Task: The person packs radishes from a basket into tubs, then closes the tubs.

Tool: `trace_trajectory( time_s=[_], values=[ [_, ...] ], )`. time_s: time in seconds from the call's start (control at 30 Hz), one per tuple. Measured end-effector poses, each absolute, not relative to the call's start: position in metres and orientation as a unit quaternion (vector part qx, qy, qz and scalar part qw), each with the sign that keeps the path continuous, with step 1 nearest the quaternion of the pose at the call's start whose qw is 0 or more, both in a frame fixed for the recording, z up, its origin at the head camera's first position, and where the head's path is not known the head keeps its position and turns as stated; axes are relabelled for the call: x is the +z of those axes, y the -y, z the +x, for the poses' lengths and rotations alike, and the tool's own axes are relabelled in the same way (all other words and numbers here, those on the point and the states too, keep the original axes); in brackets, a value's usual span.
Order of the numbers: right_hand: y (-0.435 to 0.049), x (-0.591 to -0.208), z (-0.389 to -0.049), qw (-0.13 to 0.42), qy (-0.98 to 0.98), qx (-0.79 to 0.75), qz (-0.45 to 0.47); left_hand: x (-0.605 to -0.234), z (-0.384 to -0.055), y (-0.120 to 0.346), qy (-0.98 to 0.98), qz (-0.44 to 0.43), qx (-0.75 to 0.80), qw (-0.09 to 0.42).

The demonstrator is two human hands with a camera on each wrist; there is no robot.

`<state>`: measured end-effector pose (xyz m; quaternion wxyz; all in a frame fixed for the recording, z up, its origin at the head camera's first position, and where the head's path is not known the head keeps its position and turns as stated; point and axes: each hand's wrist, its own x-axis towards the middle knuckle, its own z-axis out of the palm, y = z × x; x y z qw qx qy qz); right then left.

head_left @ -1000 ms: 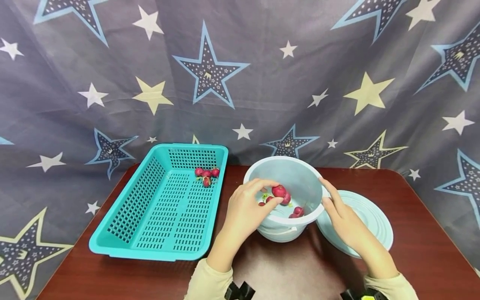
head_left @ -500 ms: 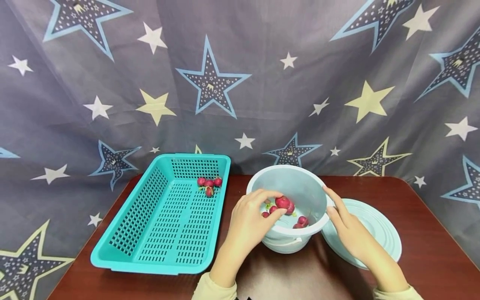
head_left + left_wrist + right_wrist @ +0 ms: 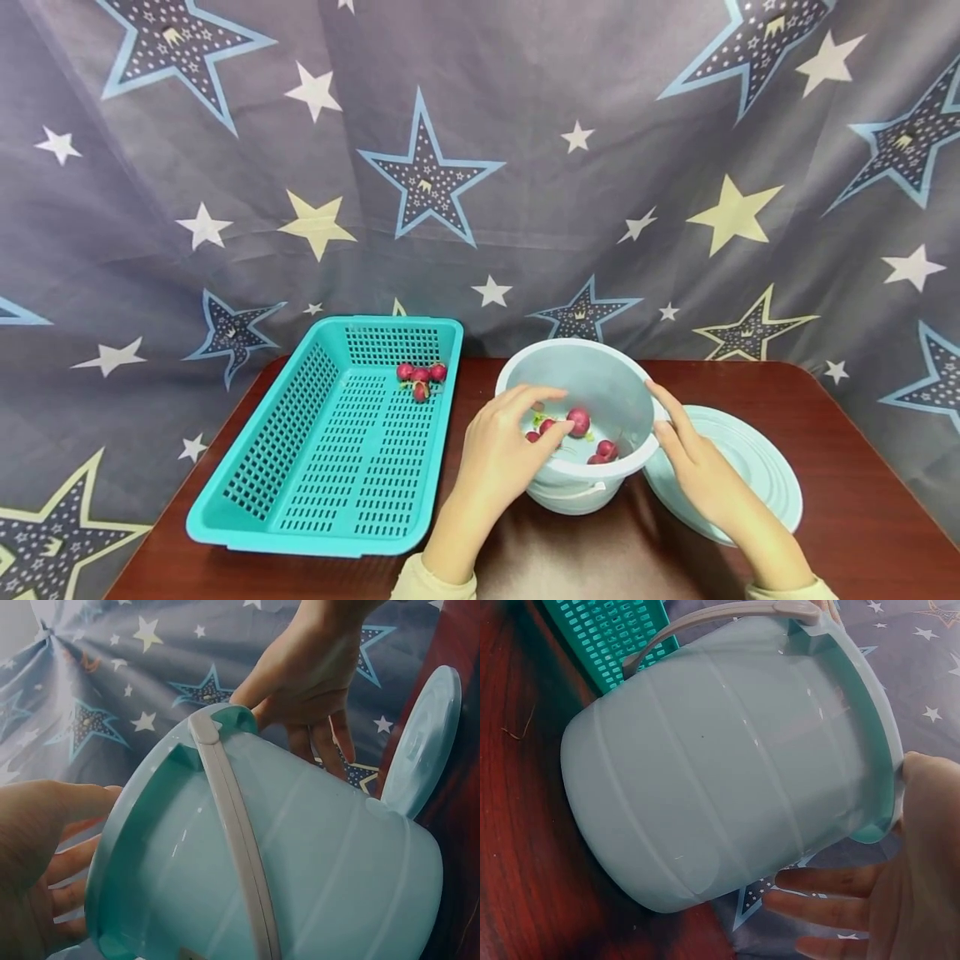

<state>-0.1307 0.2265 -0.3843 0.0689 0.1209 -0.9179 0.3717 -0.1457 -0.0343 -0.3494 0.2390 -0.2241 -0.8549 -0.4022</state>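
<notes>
The left hand (image 3: 498, 446), fingers spread and empty, hangs over radishes (image 3: 579, 422) at the bucket's (image 3: 573, 501) 8 o'clock; the right hand (image 3: 703, 468) pinches the 3 o'clock rim (image 3: 660, 410), probably steadying it.

One radish now out of the left grip (image 3: 498, 450)

A person's bare left hand (image 3: 504, 442) is arched, thumb (image 3: 558, 434) and index finger (image 3: 538, 394) parted; to the right of this grip, the bare right hand (image 3: 697, 468) has several fingers (image 3: 821, 909) stretched straight. Both bare forearms (image 3: 456, 537) slant inward.
</notes>
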Motion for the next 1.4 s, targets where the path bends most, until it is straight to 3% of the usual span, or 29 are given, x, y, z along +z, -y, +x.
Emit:
trace_trajectory(
  time_s=[0.43,0.7,1.03,1.4],
  values=[
    [-0.226,-0.384,-0.129,0.069,0.918,0.370,0.122,-0.339,-0.135,0.035,0.801,-0.269,-0.465,0.265],
    [-0.227,-0.386,-0.131,0.067,0.917,0.374,0.125,-0.323,-0.127,0.045,0.805,-0.320,-0.430,0.254],
    [-0.228,-0.385,-0.131,0.069,0.917,0.371,0.128,-0.276,-0.137,0.076,0.818,-0.354,-0.433,0.136],
    [-0.227,-0.384,-0.131,0.071,0.916,0.373,0.129,-0.282,-0.205,0.119,0.837,-0.307,-0.453,0.006]
  ],
)
